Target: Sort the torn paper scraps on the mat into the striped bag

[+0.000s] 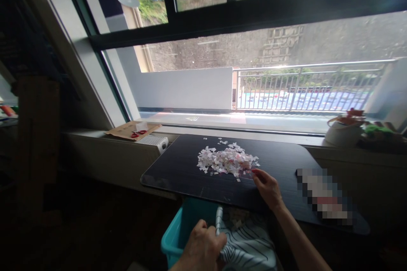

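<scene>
A loose pile of small paper scraps (227,159), mostly white with some pinkish bits, lies on a dark tabletop (190,184). My right hand (267,186) is at the pile's right edge, fingers stretched toward the scraps and fingertips beside them; I see nothing held in it. Below the table's front edge, my left hand (205,241) is closed round the rim of a white cloth bag with dark stripes (251,241). More scraps show inside the bag's mouth. A teal bin (173,230) stands under and beside my left hand; its inside is mostly hidden.
At the table's right lies a blurred-out flat object (324,197). On the left sill are a brown paper envelope (122,131), red-handled scissors (139,134) and a white slatted unit (155,142). A white pot (343,131) stands at right. A window with a railing outside is behind.
</scene>
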Tool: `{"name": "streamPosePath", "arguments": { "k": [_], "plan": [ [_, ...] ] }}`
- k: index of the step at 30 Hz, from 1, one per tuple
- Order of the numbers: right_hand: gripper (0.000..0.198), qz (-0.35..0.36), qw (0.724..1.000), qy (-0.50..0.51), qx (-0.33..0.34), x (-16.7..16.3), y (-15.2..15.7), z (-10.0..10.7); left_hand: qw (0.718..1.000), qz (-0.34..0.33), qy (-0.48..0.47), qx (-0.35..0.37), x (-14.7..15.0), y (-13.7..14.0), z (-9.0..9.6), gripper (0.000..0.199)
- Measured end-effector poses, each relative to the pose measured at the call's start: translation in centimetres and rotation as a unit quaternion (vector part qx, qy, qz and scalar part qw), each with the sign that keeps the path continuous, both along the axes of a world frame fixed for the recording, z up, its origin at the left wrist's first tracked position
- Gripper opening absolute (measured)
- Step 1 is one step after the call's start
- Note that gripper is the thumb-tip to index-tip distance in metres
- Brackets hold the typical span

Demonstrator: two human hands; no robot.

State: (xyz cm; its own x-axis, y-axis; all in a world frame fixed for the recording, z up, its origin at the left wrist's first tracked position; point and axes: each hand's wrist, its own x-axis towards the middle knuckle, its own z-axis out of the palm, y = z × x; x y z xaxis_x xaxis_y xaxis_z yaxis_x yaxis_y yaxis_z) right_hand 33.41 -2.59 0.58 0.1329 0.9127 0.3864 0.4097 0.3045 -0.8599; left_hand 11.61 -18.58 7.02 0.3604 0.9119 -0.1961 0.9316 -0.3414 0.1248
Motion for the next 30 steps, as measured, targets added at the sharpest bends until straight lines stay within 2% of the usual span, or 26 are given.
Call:
{"name": "streamPosePath", "arguments": {
  "k": [3, 8, 16, 25, 30],
  "plan": [
    [0.033, -0.011, 1.0, 0.003, 0.004, 0.0, -0.2, 0.2, 1.0, -0.004, 0.004, -0.004, 0.0, -0.1, 0.0, 0.017],
    [0.041, -0.085, 0.996, 0.006, 0.004, 0.2, -0.4, 0.6, 1.0, -0.007, 0.004, 0.006, 0.0, -0.1, -0.2, 0.019],
    [0.035, -0.119, 0.993, 0.019, -0.016, 0.2, -0.8, 0.8, 1.0, 0.0, 0.004, 0.003, -0.1, -0.2, -0.1, 0.018],
    [0.028, -0.094, 0.994, 0.041, -0.038, 0.5, -1.0, 0.8, 1.0, -0.014, 0.015, -0.003, 0.4, -0.4, -0.1, 0.02],
    [0.031, -0.076, 0.994, 0.053, -0.051, 1.0, -1.4, 0.9, 0.999, -0.035, 0.008, 0.004, 0.6, -0.2, -0.5, 0.018]
  ]
}}
